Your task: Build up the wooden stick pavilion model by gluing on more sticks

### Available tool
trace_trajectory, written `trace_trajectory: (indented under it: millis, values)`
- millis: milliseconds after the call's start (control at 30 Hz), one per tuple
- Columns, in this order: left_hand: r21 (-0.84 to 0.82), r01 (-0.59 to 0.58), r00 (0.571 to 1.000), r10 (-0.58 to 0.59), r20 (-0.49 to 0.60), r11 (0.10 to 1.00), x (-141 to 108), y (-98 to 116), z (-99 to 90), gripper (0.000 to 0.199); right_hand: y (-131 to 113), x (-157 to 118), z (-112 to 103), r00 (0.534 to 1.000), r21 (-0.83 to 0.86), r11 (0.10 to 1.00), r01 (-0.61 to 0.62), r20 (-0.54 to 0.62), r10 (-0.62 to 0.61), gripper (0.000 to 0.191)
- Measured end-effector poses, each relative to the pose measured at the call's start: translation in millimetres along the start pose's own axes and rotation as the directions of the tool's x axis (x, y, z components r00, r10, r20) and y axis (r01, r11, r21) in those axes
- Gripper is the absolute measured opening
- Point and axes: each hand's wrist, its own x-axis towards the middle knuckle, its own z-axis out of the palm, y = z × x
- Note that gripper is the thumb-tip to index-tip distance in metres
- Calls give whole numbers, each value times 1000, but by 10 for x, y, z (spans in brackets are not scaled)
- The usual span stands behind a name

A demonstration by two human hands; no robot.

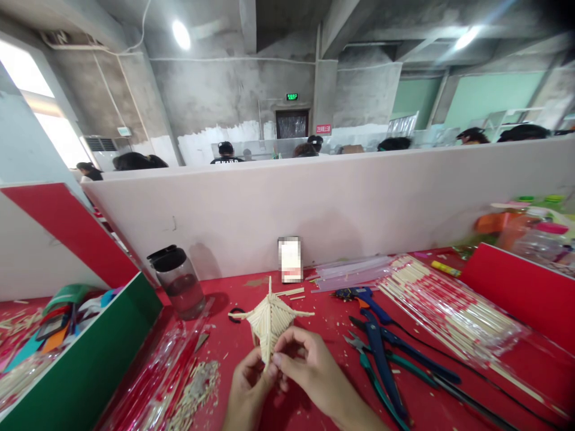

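A pale model built of thin wooden sticks [269, 320] stands over the red table, with pointed tips sticking out at the top and both sides. My left hand [251, 380] is closed on its lower tip from the left. From the right, my right hand [309, 365] pinches near the same tip, thumb and forefinger together; whether a small piece sits between those fingers I cannot tell. Behind the model lie a few short loose sticks [291, 293]. A black ring-shaped object [236, 315] is partly hidden by its left tip.
To the right lie a blue glue gun [366, 299], cutters [381, 359], green-handled pliers [366, 353] and bagged wooden sticks [444, 299]. A dark-lidded bottle [179, 284] stands left, near stick scraps [197, 389] and a green-sided box [99, 353]. A white partition [314, 203] rises behind; people sit beyond.
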Motion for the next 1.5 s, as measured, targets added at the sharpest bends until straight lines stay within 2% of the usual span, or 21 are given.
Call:
trace_trajectory:
  millis: [133,267,433,633,800,1200,1367,1500]
  values:
    - [15,15,999,-15,32,1000,0,14,9,46,3,0,3,1000,17,1000,0,19,0,29]
    - [35,-3,1000,4,-16,999,-14,52,48,45,1,3,-1,1000,31,999,11,24,-11,28]
    - [50,-17,1000,17,-2,999,-27,75,77,43,-45,5,-19,999,16,1000,14,35,-15,26]
    - [52,-28,1000,28,-6,998,-4,23,34,41,-77,3,-32,999,-30,999,30,13,-30,23]
    - [25,5,1000,-5,28,1000,51,-22,-22,44,-67,1,-17,1000,24,1000,8,24,-9,27]
    - [8,34,999,-34,-30,999,7,54,94,46,-100,4,-22,1000,32,999,-14,0,14,28]
    - [-14,32,998,-32,-51,999,-5,29,118,48,-116,5,-51,1000,66,998,-12,29,10,30]
    - [-31,14,997,-16,-76,999,-23,44,160,47,-185,-5,-79,997,59,998,-12,71,8,24]
